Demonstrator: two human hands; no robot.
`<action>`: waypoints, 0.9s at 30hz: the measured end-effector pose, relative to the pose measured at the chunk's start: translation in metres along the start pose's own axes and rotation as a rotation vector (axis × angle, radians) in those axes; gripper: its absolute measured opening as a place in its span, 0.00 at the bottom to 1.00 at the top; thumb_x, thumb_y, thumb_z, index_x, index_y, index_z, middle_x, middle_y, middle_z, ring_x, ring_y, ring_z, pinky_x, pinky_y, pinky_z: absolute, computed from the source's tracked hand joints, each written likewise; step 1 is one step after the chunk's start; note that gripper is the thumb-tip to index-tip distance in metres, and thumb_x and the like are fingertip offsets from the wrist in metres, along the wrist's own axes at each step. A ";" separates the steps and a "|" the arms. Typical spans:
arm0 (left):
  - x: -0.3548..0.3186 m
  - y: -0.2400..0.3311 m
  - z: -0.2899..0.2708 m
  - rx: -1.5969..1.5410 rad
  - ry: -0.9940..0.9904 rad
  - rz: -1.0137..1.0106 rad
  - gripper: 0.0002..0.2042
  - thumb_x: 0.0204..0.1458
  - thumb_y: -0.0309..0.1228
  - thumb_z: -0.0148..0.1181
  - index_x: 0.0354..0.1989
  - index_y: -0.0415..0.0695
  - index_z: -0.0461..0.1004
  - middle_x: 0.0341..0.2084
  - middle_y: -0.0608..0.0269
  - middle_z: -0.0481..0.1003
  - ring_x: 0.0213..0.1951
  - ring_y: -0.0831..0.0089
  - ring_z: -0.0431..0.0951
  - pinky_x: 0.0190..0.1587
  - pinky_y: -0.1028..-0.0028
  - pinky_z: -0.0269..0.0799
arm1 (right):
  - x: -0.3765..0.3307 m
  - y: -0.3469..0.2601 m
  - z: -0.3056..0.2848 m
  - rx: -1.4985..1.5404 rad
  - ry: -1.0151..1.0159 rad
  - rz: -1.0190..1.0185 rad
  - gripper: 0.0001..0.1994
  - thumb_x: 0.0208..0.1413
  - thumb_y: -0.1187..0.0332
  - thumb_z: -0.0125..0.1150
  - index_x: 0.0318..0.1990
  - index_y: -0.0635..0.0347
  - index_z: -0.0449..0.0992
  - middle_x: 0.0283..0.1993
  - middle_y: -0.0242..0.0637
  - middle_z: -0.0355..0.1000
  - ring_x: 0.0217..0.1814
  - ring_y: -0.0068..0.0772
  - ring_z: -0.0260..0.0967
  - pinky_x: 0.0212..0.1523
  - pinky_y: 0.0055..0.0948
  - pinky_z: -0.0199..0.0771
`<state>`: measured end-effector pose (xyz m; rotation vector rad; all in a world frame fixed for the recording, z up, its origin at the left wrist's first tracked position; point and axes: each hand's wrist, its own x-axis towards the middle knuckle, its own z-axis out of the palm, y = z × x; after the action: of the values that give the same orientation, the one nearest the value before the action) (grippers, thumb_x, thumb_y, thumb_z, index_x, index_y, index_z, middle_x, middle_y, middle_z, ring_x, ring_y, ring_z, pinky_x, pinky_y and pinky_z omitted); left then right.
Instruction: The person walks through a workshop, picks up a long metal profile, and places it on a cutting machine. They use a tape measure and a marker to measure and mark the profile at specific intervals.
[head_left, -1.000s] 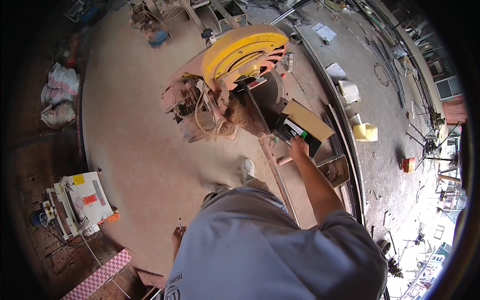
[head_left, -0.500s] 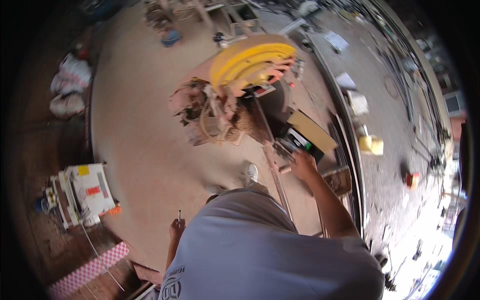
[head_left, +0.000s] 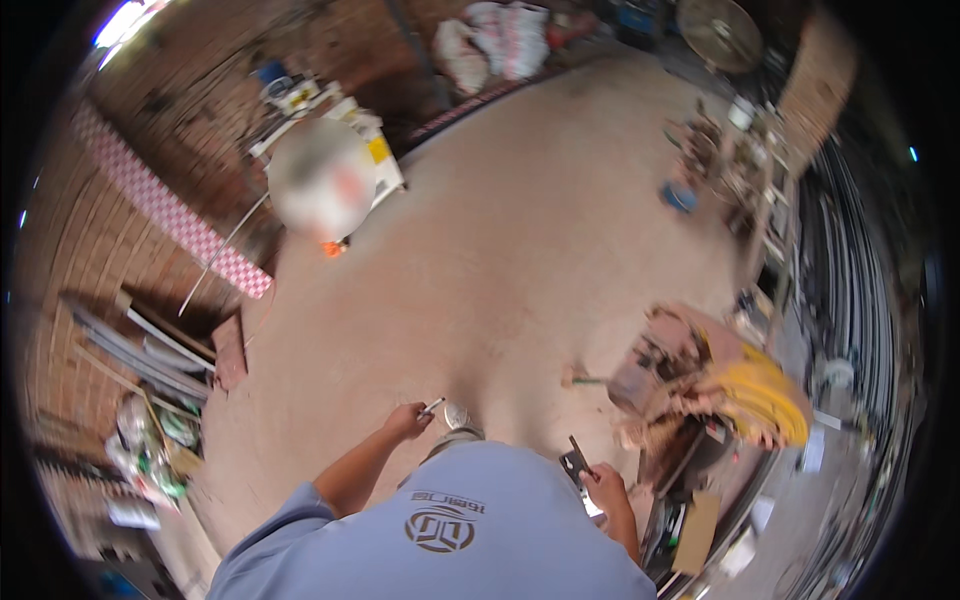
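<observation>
My left hand (head_left: 405, 422) is closed around a slim white pen-like stick (head_left: 431, 408), held out in front of my body above the floor. Lower right, my right hand (head_left: 606, 490) grips a dark flat angled piece (head_left: 575, 462) with a bar and a small hole; its exact kind is unclear. Right of that hand stands a dusty cutting machine with a yellow guard (head_left: 762, 400). An open cardboard box (head_left: 697, 532) lies close to my right forearm. My shoe (head_left: 456, 415) shows just beyond my shirt.
A white machine (head_left: 390, 165) stands at the upper left, partly covered by a blurred patch. Beside it runs a red-and-white checked strip (head_left: 170, 205). White sacks (head_left: 508, 40) lie at the back. A blue bucket (head_left: 678, 196) and long dark bars (head_left: 850, 250) are on the right.
The view has turned left, so the yellow-guarded machine now sits at the lower right. My right hand has come away from the machine's front with the dark piece; my left still holds the stick.
</observation>
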<state>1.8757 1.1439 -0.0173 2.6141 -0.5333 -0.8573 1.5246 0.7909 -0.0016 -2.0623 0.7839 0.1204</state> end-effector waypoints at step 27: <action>0.236 -0.051 -0.317 -1.234 0.029 0.143 0.34 0.61 0.67 0.28 0.61 0.53 0.57 0.27 0.68 0.69 0.23 0.81 0.64 0.22 0.79 0.59 | 0.464 -0.529 0.228 0.929 -1.065 -0.003 0.26 0.69 0.47 0.43 0.54 0.62 0.72 0.44 0.40 0.76 0.44 0.32 0.74 0.45 0.31 0.74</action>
<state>2.2600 1.1454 0.0863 1.4338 -0.0842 -0.7372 2.2428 0.9528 0.0742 -0.8814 0.0858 0.6502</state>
